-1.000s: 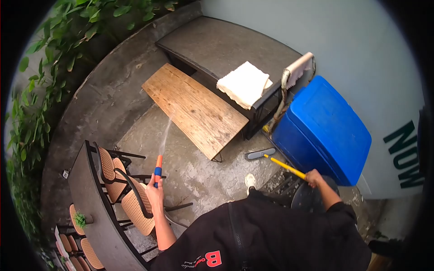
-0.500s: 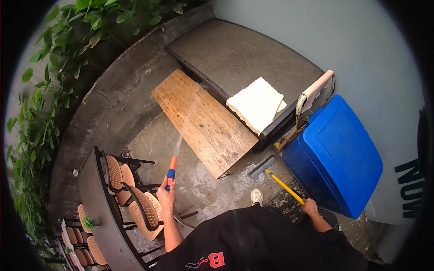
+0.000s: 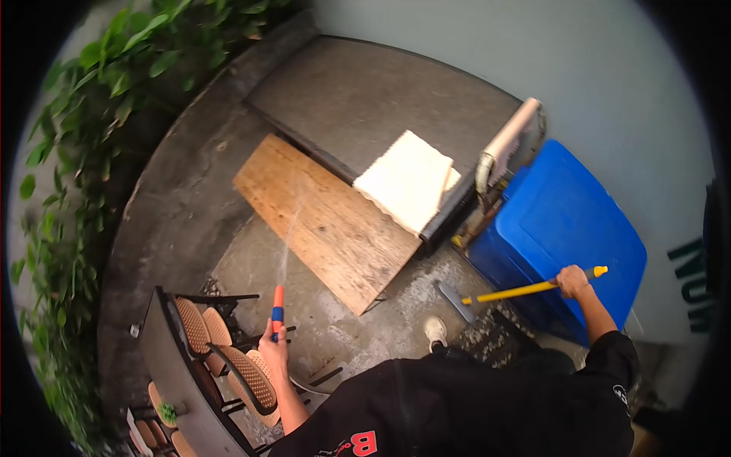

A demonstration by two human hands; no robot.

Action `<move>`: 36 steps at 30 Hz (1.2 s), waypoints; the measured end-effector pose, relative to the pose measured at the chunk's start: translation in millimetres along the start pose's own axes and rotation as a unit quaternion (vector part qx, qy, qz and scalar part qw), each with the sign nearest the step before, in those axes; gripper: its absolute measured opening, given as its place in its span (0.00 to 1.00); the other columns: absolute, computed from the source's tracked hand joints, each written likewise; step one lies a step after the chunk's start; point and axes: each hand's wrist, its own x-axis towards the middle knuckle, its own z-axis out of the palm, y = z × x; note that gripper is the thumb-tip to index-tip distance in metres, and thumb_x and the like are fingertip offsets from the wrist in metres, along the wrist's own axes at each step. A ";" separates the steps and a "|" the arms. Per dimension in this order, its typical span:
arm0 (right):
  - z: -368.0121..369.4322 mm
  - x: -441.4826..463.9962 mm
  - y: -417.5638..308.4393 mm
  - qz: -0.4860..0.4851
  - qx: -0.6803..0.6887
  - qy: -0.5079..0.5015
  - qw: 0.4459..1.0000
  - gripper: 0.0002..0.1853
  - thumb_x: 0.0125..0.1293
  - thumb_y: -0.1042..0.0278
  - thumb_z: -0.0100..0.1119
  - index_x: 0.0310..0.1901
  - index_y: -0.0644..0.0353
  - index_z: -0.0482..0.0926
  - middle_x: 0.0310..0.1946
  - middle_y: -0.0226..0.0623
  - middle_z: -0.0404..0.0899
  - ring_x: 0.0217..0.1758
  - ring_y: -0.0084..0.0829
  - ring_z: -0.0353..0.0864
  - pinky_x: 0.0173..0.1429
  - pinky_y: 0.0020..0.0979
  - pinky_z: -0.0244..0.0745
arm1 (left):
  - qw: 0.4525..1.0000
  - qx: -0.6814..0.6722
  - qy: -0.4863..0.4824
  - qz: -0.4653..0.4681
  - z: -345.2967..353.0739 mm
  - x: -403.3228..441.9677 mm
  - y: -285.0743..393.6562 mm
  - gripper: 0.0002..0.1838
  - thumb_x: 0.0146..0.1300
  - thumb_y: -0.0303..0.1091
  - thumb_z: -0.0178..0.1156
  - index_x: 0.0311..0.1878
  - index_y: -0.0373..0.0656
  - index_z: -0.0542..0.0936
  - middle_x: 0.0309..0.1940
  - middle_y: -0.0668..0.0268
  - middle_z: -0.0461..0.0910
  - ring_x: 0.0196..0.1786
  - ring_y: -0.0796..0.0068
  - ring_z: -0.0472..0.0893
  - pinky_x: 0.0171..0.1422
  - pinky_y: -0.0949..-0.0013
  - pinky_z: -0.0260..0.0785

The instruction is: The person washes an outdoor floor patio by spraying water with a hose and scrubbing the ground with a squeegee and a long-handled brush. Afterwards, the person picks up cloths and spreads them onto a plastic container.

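My left hand is wrapped round an orange and blue hose nozzle, from which a thin stream of water runs toward the wooden bench. In my right hand is the yellow handle of a brush, held in front of the blue bin. Its grey head is low over the concrete floor, close to my shoe; whether it touches the floor I cannot tell. A folded white cloth lies on the dark table behind the bench.
Woven chairs stand along a dark table at the lower left, with a small plant on it. Leafy plants line the left wall. A pinkish cloth hangs on a frame beside the bin.
My right hand has risen in front of the bin, bringing the brush handle nearly level and turning its head. The water stream still reaches the bench. The view has shifted.
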 end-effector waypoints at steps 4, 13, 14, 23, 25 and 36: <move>2.0 40.8 -13.9 -0.057 -0.051 -0.071 0.995 0.11 0.49 0.65 0.54 0.35 0.41 0.80 0.29 0.29 0.79 0.37 0.30 0.78 0.41 0.31 0.71 | 1.000 -0.001 0.010 -0.018 -4.3 1.4 8.1 0.22 0.51 0.36 0.60 0.51 0.43 0.73 0.28 0.45 0.76 0.29 0.61 0.78 0.36 0.65 0.67; 36.3 81.5 -41.3 0.023 -0.084 -0.038 0.995 0.10 0.51 0.61 0.52 0.34 0.46 0.80 0.32 0.31 0.78 0.40 0.30 0.77 0.45 0.35 0.65 | 0.998 -0.011 0.008 -0.056 -13.0 -17.4 2.8 0.22 0.52 0.35 0.59 0.52 0.43 0.72 0.30 0.48 0.78 0.29 0.68 0.76 0.36 0.66 0.66; 23.7 77.3 -39.1 -0.020 -0.089 -0.050 0.995 0.10 0.49 0.62 0.53 0.34 0.46 0.79 0.31 0.31 0.78 0.39 0.31 0.77 0.44 0.36 0.65 | 0.996 0.012 -0.009 -0.083 -18.4 -18.9 11.7 0.22 0.53 0.35 0.59 0.52 0.43 0.72 0.29 0.48 0.77 0.28 0.68 0.76 0.35 0.65 0.66; 28.7 111.1 -46.8 0.015 -0.112 -0.019 0.993 0.12 0.58 0.61 0.43 0.40 0.46 0.77 0.39 0.37 0.74 0.46 0.37 0.69 0.48 0.42 0.60 | 0.996 -0.005 -0.007 -0.091 -12.7 -19.4 16.7 0.23 0.52 0.38 0.59 0.53 0.43 0.72 0.25 0.57 0.76 0.26 0.74 0.70 0.34 0.68 0.65; 17.1 122.3 -59.2 0.007 -0.134 -0.003 0.991 0.13 0.59 0.58 0.42 0.43 0.45 0.76 0.40 0.36 0.73 0.48 0.36 0.66 0.50 0.45 0.57 | 0.997 -0.002 0.001 -0.071 -14.0 -20.4 15.6 0.23 0.52 0.38 0.59 0.53 0.44 0.71 0.25 0.56 0.76 0.26 0.74 0.70 0.34 0.68 0.65; -179.1 268.0 -137.9 0.164 0.441 0.441 0.764 0.26 0.56 0.64 0.54 0.56 0.61 0.63 0.38 0.52 0.73 0.39 0.46 0.74 0.44 0.39 0.69 | 0.997 -0.013 0.008 -0.074 -19.5 -35.7 13.5 0.23 0.52 0.36 0.59 0.52 0.39 0.71 0.36 0.48 0.77 0.37 0.65 0.78 0.43 0.65 0.66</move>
